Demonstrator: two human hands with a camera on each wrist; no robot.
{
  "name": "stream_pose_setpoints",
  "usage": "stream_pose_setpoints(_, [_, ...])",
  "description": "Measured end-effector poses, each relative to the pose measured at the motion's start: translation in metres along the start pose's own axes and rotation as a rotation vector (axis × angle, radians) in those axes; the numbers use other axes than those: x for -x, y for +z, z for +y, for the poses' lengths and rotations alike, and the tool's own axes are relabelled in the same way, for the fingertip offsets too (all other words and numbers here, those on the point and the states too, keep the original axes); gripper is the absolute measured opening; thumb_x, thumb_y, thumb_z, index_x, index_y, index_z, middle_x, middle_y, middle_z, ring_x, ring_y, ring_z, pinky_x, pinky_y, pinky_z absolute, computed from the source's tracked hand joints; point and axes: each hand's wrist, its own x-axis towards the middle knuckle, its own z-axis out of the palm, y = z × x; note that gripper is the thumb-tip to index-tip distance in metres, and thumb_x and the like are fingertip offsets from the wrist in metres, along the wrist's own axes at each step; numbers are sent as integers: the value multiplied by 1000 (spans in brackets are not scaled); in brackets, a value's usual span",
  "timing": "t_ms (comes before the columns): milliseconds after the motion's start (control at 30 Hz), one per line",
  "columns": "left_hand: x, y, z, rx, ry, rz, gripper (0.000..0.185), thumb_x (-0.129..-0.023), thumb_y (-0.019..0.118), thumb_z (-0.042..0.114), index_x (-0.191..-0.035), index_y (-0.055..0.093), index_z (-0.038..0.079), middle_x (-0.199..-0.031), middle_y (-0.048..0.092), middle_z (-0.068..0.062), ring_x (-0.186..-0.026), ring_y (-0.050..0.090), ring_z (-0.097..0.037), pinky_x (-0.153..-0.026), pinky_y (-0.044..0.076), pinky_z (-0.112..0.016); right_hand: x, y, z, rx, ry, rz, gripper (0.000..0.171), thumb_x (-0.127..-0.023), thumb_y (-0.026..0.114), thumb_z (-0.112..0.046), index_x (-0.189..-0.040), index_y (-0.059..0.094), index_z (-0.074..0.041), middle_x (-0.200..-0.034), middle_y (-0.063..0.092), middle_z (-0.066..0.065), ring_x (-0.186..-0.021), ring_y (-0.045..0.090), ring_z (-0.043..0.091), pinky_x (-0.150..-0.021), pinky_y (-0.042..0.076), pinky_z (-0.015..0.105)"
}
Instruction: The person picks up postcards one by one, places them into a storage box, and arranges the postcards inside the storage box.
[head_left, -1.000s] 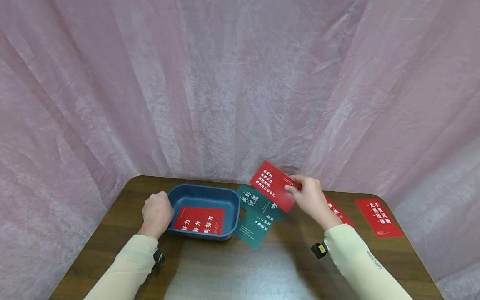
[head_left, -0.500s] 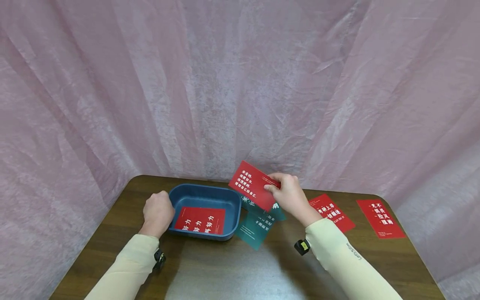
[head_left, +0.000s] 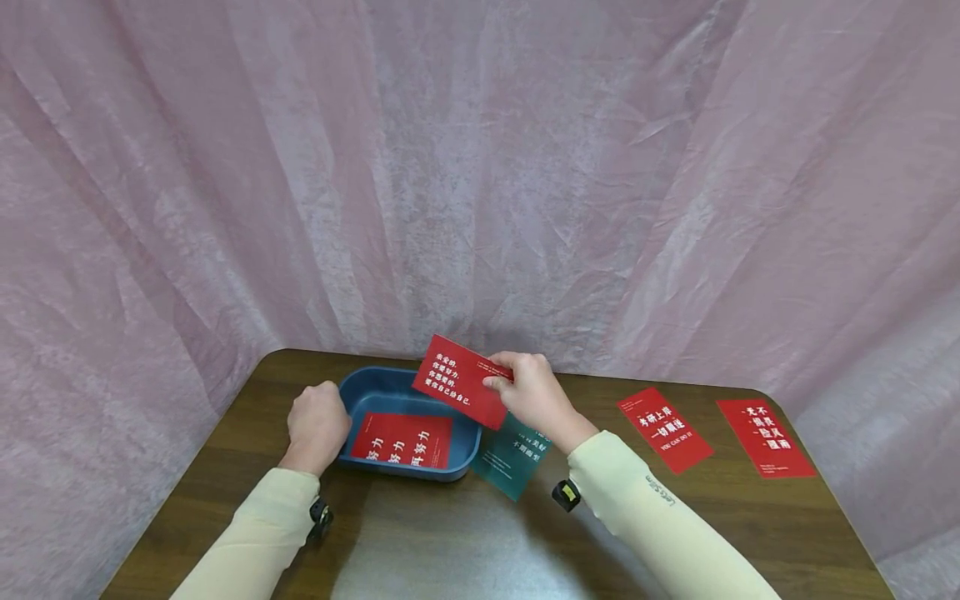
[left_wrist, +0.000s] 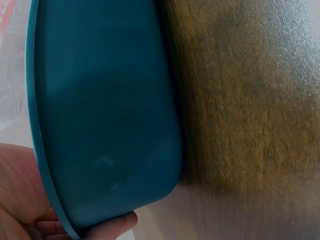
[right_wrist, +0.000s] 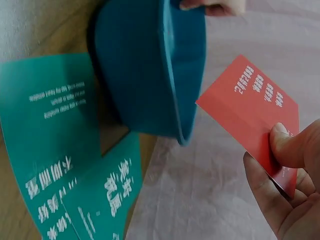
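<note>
Right hand (head_left: 531,393) pinches red card (head_left: 463,383) above blue tray (head_left: 463,412)

The blue tray (head_left: 408,392) is open from above; only a flat red card (head_left: 402,439) lies on its floor, and the left hand (head_left: 317,425) blocks its left rim. Green cards (head_left: 516,450) lie flat just right of the tray. The pink curtain (head_left: 480,167) closes off the table's (head_left: 450,542) far edge; the near tabletop is bare.
</note>
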Motion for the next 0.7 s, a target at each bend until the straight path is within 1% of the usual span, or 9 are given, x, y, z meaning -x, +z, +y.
stream_pose_setpoints(100, [0,1,0,0,4,7,25,-77,69,14,-85,64,-9,-74,65,-25,-56,62,-33,-49,53,-48,0,8,-4,10,-18,-27,37,-83,70,-21,-118,63,-11,-102,69,1,-75,65,6,-63,56,21])
stream_pose_setpoints(300, [-1,0,-1,-6,-9,-6,26,-76,70,14,-88,64,-9,-75,65,-25,-55,62,-32,-49,53,-48,-6,29,-10,15,-28,-63,35,-84,69,-22,-117,63,-12,-103,69,2,-76,65,7,-62,56,22])
stream_pose_setpoints(467, [-1,0,-1,-10,-10,-3,25,-77,68,14,-87,64,-9,-77,66,-26,-58,62,-34,-50,53,-49,-10,48,-16,61,-47,-79,32,-83,70,-23,-114,65,-13,-101,70,1,-75,64,6,-61,55,19])
stream_pose_setpoints(700, [-2,0,-1,-16,-22,-19,26,-78,68,15,-88,64,-9,-78,66,-26,-59,62,-33,-52,53,-48,-13,70,-22,81,-55,-102,34,-82,71,-23,-114,66,-14,-103,69,1,-79,64,8,-62,56,22])
